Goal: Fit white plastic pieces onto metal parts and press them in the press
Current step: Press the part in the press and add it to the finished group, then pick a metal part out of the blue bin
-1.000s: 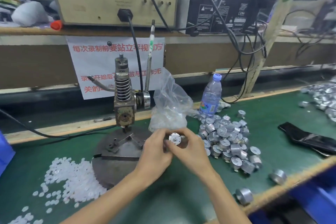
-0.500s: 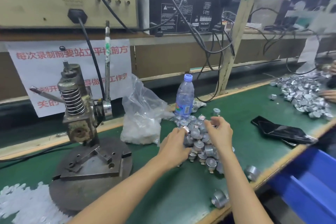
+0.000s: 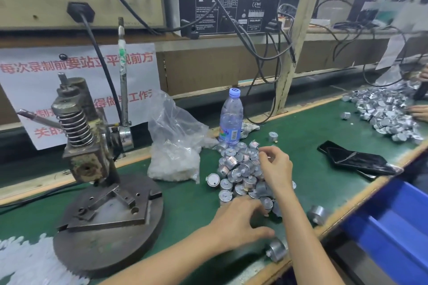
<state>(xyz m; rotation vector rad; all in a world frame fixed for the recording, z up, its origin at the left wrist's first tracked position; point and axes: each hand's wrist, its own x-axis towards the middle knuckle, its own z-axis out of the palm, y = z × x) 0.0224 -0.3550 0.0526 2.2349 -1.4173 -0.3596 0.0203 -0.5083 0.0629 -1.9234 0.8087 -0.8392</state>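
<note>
The sign [image 3: 76,90] behind the press [image 3: 92,157] reads 每次录制前要站立平视前方 in red, and the black box [image 3: 227,0] carries a CE mark. A clear bag [image 3: 171,127] holds white pieces [image 3: 172,166]. Loose pieces [image 3: 25,261] lie left of the press and the metal parts [image 3: 238,169] are heaped to its right. The left hand [image 3: 238,224] rests spread fingers on the heap's near edge. The right hand [image 3: 278,166] curls over its far side, and I can't tell if it grips 1.

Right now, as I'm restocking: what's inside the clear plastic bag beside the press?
The clear plastic bag holds a heap of small white pieces in its lower part; the crumpled upper part looks empty. The bag's far side is hidden behind the heap.
</note>
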